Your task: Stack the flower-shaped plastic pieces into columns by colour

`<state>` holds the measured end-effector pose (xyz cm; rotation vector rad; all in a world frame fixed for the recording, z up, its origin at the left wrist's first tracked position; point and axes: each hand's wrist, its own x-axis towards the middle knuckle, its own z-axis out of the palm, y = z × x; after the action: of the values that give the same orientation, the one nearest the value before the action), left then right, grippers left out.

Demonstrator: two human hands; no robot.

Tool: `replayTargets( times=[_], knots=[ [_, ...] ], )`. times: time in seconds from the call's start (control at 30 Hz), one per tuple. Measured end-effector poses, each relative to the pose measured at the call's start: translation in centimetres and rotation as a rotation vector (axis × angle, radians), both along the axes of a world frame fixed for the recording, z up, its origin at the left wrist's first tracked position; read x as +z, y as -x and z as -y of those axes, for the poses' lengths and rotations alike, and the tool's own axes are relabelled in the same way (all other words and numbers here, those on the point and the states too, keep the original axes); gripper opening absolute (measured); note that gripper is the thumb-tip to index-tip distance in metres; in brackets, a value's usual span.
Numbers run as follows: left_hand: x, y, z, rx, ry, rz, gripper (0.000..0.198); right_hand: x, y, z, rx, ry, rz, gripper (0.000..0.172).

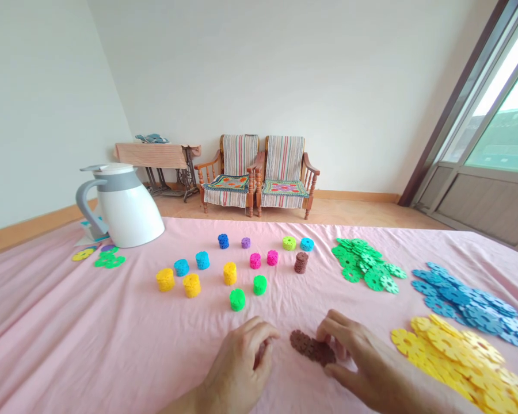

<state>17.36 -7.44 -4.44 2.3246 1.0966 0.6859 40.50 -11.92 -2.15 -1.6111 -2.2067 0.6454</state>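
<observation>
Brown notched plastic discs (pixel 301 341) lie overlapping on the cloth in front of me. My right hand (pixel 356 356) is at their right end, its thumb and fingers closed round the edge of the discs. My left hand (pixel 244 362) rests just left of them, apart from the pile. Its fingers are curled in toward the thumb, and a dark patch between them is too shaded to name. Beyond my hands stand short stacks of the same kind of disc, among them a green stack (pixel 237 299), a yellow stack (pixel 230 273) and a brown stack (pixel 301 263).
Loose yellow discs (pixel 453 356), blue discs (pixel 470 302) and green discs (pixel 365 261) lie in heaps at the right. A white jug (pixel 132 210) stands at the back left by a few loose discs (pixel 109 259). The pink cloth (pixel 112 328) has folds.
</observation>
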Motion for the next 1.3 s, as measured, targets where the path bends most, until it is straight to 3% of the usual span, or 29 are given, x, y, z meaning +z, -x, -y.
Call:
replayTargets(
  times=[0.2, 0.43, 0.57, 0.7, 1.03, 1.3],
  knots=[
    [0.2, -0.1, 0.0, 0.006, 0.017, 0.006, 0.031, 0.2, -0.5, -1.4, -0.002, -0.103, -0.046, 0.016],
    [0.0, -0.1, 0.0, -0.004, 0.019, 0.039, 0.028, 1.4, -1.7, -8.8, -0.195, -0.332, -0.090, 0.007],
    [-0.1, 0.0, 0.0, -0.006, 0.014, 0.037, 0.033, 1.5, -1.9, -12.4, -0.323, -0.338, -0.158, 0.012],
    [-0.1, 0.1, 0.0, -0.009, 0.008, 0.039, 0.038, 1.0, -1.7, -14.4, -0.357, -0.331, -0.182, 0.015],
    [0.1, 0.0, 0.0, -0.011, 0.002, 0.042, 0.036, 0.0, -1.7, -14.9, -0.347, -0.314, -0.172, 0.019],
    [0.0, 0.0, 0.1, -0.016, 0.004, 0.038, 0.035, 0.9, -2.2, -13.3, -0.384, -0.344, -0.173, 0.027]
  ],
)
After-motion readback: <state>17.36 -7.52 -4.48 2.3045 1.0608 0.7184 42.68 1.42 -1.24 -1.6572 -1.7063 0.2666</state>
